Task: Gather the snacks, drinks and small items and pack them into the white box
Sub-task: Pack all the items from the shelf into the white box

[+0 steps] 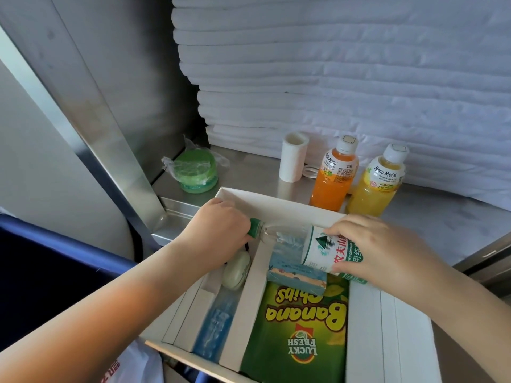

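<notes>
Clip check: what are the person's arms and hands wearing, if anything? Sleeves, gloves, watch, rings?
Nothing worn shows. The left hand and right hand are ungloved. The left forearm and right forearm are bare to the picture's edge, with no sleeves and no watch or band at either wrist. No rings on the visible fingers.

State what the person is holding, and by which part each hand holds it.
A water bottle: the left hand grips its green cap end, the right hand its labelled body.

- The orange drink bottle [333,179] has "MOGU MOGU" on its label.
- The yellow drink bottle [377,189] has the same "MOGU MOGU".
- The green bag [298,338] reads "Banana Chips" and "LUCKY FRESH", upside down.
- The water bottle [329,251] shows red "农夫山" and "DRINKING".
</notes>
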Demonstrator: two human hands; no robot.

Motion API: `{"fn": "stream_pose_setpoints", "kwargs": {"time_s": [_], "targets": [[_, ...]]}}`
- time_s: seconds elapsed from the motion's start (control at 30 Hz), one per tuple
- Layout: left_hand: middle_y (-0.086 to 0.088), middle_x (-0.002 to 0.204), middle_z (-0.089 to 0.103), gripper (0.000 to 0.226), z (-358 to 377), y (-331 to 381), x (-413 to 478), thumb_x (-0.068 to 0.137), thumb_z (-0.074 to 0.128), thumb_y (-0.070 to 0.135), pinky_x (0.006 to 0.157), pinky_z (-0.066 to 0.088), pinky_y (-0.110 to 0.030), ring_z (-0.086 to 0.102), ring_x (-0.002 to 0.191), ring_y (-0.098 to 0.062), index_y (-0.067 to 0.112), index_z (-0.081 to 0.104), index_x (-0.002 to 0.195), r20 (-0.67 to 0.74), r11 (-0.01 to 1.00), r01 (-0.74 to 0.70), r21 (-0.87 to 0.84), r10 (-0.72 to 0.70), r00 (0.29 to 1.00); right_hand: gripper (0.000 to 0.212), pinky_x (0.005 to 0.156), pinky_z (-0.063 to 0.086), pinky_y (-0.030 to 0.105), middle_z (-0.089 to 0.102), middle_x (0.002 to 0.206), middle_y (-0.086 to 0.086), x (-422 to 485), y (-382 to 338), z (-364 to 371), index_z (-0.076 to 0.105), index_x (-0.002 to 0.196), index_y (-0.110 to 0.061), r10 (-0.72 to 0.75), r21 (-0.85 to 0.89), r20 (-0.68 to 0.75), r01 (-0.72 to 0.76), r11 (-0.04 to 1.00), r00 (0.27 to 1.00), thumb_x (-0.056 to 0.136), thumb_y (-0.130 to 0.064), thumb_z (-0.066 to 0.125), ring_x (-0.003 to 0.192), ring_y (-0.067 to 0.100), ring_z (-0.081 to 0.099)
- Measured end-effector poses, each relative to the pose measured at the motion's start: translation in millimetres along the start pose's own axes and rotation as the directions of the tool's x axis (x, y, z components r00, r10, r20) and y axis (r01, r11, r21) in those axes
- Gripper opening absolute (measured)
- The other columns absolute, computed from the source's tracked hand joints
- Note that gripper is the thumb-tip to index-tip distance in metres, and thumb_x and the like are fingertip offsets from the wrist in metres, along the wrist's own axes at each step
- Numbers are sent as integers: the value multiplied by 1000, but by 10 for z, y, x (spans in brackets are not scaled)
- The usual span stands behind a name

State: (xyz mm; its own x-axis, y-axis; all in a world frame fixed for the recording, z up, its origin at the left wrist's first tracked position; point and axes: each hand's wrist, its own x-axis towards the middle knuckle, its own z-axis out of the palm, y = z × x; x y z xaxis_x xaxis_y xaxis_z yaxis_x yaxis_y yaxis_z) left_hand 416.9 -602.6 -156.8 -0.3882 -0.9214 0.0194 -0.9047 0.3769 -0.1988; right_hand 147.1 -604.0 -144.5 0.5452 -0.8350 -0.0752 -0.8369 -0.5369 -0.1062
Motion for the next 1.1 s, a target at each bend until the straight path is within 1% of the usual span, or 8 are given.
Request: {"fn": "stream_pose_setpoints", "kwargs": {"time_s": [0.1,0.3,0.53,0.63,0.73,0.83,0.93,1.1], "targets": [[5,85,62,34,12,16,23,98,39,39,73,27,-23,42,76,-14,19,64,85,36,999,-17,38,16,999,55,59,29,10,49,121,-26,9,37,17,51,126,-42,3,24,-2,-3,1000,1000,75,-54,68,92,-9,34],[6,82,63,35,24,11,29,98,40,40,74,32,-24,43,72,-13,19,64,84,53,998,-41,56,38,998,56,63,35,13,52,119,-27,36,51,14,54,124,-42,23,75,7,-24,997,1000,72,-54,70,90,-7,39],[4,95,64,40,-10,1,26,98,35,43,87,41,-28,53,93,-15,18,66,97,83,997,-48,56,43,996,55,65,35,15,51,120,-27,27,50,8,54,124,-43,35,98,-2,-35,995,999,73,-53,70,90,-7,39],[3,94,59,50,-165,-16,33,93,20,42,66,39,-28,53,88,-18,19,64,95,60,998,-38,53,34,998,54,62,30,8,51,120,-27,27,54,14,54,124,-44,34,104,-3,-33,994,999,73,-53,70,90,-7,39],[8,83,56,42,-352,-64,75,93,26,40,53,29,-24,50,77,-12,22,64,89,-154,995,7,-104,-23,988,54,62,31,8,52,120,-27,32,58,27,54,124,-44,28,109,-11,-27,994,1000,74,-52,70,91,-8,40],[0,101,64,22,-452,-113,232,92,53,25,67,45,-30,59,94,-23,14,66,107,-367,960,-44,-277,-63,928,54,66,36,13,52,119,-27,29,57,34,55,123,-43,31,117,-21,-28,993,999,73,-52,71,91,-9,40],[-2,124,55,37,-423,-101,535,92,53,24,84,44,-36,53,110,-25,17,53,128,-350,960,-33,-276,-69,934,53,71,44,20,53,117,-26,21,53,31,56,122,-42,39,134,-27,-35,990,999,72,-53,72,92,-7,43],[1,142,39,55,-341,-84,1100,92,52,29,91,40,-38,42,124,-24,23,33,143,-241,934,59,-352,-152,958,55,69,39,16,53,116,-27,30,58,29,55,122,-43,37,135,-37,-31,990,999,71,-54,71,94,-7,43]]}}
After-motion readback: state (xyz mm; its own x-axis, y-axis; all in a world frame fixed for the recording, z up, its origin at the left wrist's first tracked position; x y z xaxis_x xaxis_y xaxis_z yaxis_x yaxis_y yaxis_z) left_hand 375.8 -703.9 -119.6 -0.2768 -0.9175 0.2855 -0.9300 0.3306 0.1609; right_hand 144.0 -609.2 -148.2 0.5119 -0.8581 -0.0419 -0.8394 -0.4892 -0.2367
